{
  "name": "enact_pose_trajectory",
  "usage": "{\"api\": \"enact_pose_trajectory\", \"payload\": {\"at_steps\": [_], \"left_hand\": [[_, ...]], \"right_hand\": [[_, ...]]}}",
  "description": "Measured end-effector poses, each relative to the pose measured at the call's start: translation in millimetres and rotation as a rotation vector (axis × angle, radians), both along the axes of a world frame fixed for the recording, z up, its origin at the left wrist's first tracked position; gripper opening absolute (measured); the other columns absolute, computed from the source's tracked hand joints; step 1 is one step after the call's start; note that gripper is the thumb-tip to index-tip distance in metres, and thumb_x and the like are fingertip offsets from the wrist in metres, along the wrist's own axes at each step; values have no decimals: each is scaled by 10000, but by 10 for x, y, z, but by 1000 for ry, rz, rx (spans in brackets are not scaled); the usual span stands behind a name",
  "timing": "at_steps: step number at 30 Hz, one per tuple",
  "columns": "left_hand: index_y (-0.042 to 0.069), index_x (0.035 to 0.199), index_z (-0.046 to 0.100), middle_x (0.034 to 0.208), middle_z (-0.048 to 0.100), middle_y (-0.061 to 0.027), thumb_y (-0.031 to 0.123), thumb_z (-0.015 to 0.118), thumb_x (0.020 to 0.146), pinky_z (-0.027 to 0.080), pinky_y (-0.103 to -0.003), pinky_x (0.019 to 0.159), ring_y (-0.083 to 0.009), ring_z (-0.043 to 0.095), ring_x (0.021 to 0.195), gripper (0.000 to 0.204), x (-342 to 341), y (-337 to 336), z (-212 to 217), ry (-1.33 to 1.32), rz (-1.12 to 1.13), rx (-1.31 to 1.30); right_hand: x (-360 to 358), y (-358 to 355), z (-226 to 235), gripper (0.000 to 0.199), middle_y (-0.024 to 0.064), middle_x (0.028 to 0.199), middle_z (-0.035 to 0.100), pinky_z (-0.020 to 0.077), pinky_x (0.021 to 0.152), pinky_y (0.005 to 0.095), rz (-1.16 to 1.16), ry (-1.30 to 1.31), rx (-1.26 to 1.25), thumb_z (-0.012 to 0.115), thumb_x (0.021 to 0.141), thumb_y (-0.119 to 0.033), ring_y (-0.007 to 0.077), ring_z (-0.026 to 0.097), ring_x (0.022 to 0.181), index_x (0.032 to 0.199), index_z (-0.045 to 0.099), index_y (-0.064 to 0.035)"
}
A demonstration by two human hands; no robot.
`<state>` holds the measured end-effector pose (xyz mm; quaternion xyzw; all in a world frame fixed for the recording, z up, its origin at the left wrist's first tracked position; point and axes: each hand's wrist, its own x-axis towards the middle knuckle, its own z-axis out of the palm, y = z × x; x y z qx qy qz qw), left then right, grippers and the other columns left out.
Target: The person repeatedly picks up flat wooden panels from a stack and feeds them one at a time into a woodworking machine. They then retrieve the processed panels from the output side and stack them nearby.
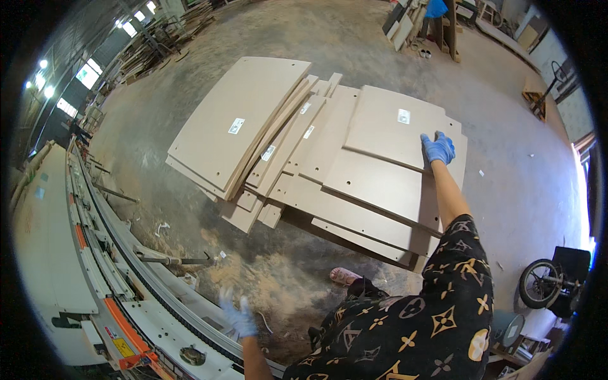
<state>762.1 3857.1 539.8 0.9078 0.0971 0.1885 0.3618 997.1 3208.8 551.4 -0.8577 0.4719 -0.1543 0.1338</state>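
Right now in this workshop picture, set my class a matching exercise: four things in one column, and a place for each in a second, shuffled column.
Things:
1. Right hand
2. Left hand
3. Wheel
4. Pink shoe

Places:
A. On the sawdust floor, below the boards' near edge
B. On the top board of the stack
C. At the right rim, beside a dark box
D. Over the white machine, lower left

Pairs: 1-B, 2-D, 3-C, 4-A

A single head-worn fisheye looks steeply down from standing height, at arm's length over stacked boards [329, 158] on the floor [506, 171]; the rim bends, probably distorting distances.
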Motion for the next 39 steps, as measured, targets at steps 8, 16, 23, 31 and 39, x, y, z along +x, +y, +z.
{"api": "enact_pose_trajectory", "payload": {"at_steps": [8,16,23,31,39], "left_hand": [[79,1335,396,1320,462,-117,183,635,850,409,-412,989,-266,463,1204,551,1153,-1444,-820,369,-357,-1214],[20,1261,503,1273,520,-120,257,642,867,457,-418,957,-237,485,1192,481,439,-1923,-698,463,119,-1806],[1,1202,547,1157,588,-107,218,576,894,491,-365,882,-217,573,1049,379,-1129,-668,-306,-42,197,-1366],[3,1238,475,1185,544,-129,248,556,914,502,-434,859,-278,536,1062,414,-2584,68,-740,-907,908,-1587],[53,1285,487,1218,559,-116,359,545,912,491,-448,882,-287,555,1057,486,-2936,792,-932,-926,1130,-1348]], "right_hand": [[-549,1097,-273,625,181,1306,504,264,1070,439,470,-99,-4,694,708,-518,338,419,1242,1186,613,-123],[-1407,2350,-377,589,185,1358,424,339,1049,433,874,-302,458,729,731,-158,319,408,1250,1271,506,-79],[-1468,3667,-316,642,129,1350,458,349,1047,395,905,208,2049,679,808,-103,258,468,1209,1367,376,-15],[-2298,6038,-332,500,132,1202,574,438,970,393,1274,906,2162,672,832,-109,263,543,1122,1271,462,6],[-3557,7562,-288,488,131,1102,610,504,830,419,1273,973,1997,674,823,-70,270,593,992,1255,447,-41]]}}
